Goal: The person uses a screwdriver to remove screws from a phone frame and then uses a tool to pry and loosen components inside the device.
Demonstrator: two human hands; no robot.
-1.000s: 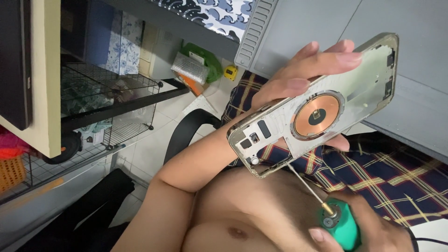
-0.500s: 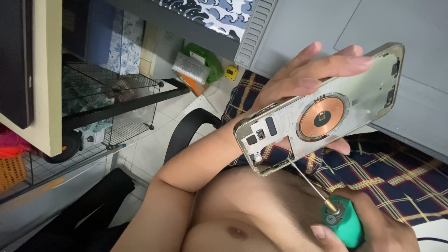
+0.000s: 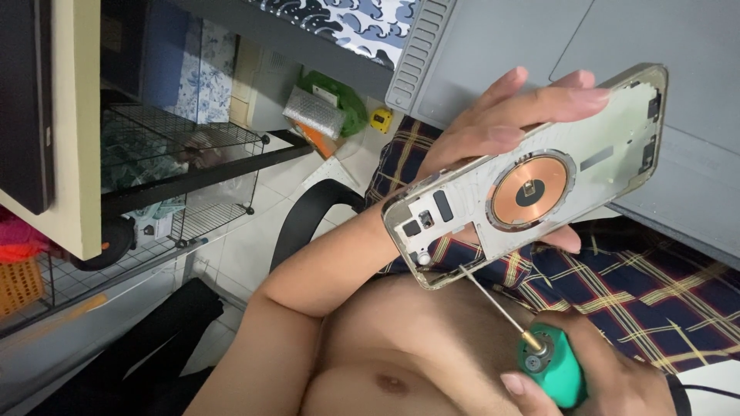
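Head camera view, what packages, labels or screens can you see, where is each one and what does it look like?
Bubble-wrap packet: on the floor at top centre, silvery rectangle with a small pale label.
Green bag: just right of the packet, crumpled, bright green.
Patterned box: upper left, above the wire rack, blue and white.
Dark screen: far left edge, flat black panel, nothing showing.
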